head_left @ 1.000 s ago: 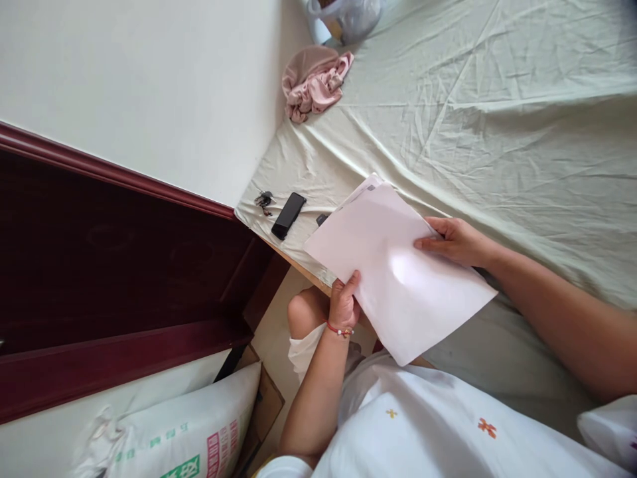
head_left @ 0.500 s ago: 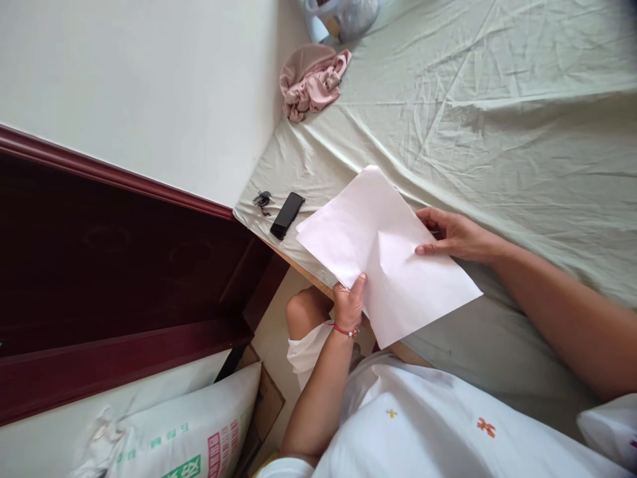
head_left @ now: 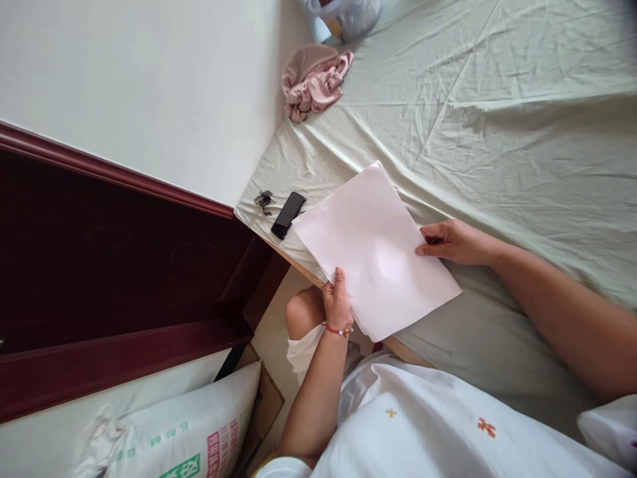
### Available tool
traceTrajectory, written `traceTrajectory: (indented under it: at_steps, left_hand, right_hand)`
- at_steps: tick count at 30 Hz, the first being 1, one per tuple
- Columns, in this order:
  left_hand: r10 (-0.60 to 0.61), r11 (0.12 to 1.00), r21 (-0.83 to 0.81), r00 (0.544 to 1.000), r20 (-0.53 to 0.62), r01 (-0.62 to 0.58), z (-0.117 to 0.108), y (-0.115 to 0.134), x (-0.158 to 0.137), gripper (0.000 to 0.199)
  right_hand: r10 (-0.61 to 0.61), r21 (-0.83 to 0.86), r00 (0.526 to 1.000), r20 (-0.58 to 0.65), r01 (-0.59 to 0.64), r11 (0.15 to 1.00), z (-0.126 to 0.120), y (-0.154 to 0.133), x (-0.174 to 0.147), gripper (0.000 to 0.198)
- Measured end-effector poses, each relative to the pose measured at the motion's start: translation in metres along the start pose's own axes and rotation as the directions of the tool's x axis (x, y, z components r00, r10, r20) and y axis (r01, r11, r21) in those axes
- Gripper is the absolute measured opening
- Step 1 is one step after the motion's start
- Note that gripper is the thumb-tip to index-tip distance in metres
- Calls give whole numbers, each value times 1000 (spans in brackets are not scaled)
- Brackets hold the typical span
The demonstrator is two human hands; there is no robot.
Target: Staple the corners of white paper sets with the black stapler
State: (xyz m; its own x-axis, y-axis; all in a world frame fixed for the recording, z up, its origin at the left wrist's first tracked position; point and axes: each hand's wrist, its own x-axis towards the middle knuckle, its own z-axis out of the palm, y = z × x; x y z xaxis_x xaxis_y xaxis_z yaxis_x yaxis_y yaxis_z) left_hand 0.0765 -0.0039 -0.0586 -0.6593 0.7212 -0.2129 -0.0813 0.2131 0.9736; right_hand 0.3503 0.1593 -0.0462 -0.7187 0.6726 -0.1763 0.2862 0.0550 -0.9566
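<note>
A few white sheets of paper [head_left: 373,245], stacked together, lie between my two hands over the near edge of the bed. My left hand [head_left: 338,301] grips the lower left edge, thumb on top and fingers hidden underneath. At the right edge, my right hand [head_left: 450,242] pinches the paper between its thumb and curled fingers. The top sheet looks nearly flat, with a bright patch of light near its middle.
A black phone [head_left: 288,216] and a bunch of keys [head_left: 263,199] lie at the bed's left corner. Farther back are a crumpled pink cloth [head_left: 316,83] and a translucent tub [head_left: 351,18]. A dark red wooden panel [head_left: 114,265] and a printed white sack [head_left: 199,418] stand left.
The crease in the middle of the paper has smoothed out and the sheets line up more closely. My left hand has shifted slightly left; my right hand has dropped a little.
</note>
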Motion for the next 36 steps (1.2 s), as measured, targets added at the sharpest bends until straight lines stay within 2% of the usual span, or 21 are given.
traceTrajectory:
  at_steps: [3,6,9,12,16,21,28,32,36]
  left_hand:
    - [-8,999,-34,999,-36,7,-1,-3,2,61]
    - [33,999,0,997,-72,-33,0,-5,3,65]
    - [126,988,98,991,-33,-123,-2,-5,4,62]
    - [233,946,226,972,27,-233,-4,-3,3,60]
    - [250,920,281,961,114,-273,1,-1,-4,60]
    - [205,938,250,965,164,-242,9,-12,-12,56]
    - [192,914,323,964,184,-244,15,-23,-18,65]
    - [219,875,396,958,185,-277,19,-21,-20,74]
    - [229,864,415,956,183,-286,20,-22,-22,75]
  right_hand:
    - [3,-63,1000,5,-3,998,1,-2,1,55]
    - [8,-80,999,-50,-12,997,4,1,3,54]
    - [37,30,989,-142,-33,999,8,7,6,42]
    - [56,181,968,-246,-11,983,13,13,10,46]
    - [69,263,916,-396,41,964,18,17,14,49]
    - [73,122,852,-519,-11,992,23,19,14,48]
    - [5,-29,815,-580,-27,999,26,23,12,82]
    - [-43,-74,796,-604,-3,997,25,25,12,78]
    - [-4,-8,802,-597,0,1000,22,25,13,76]
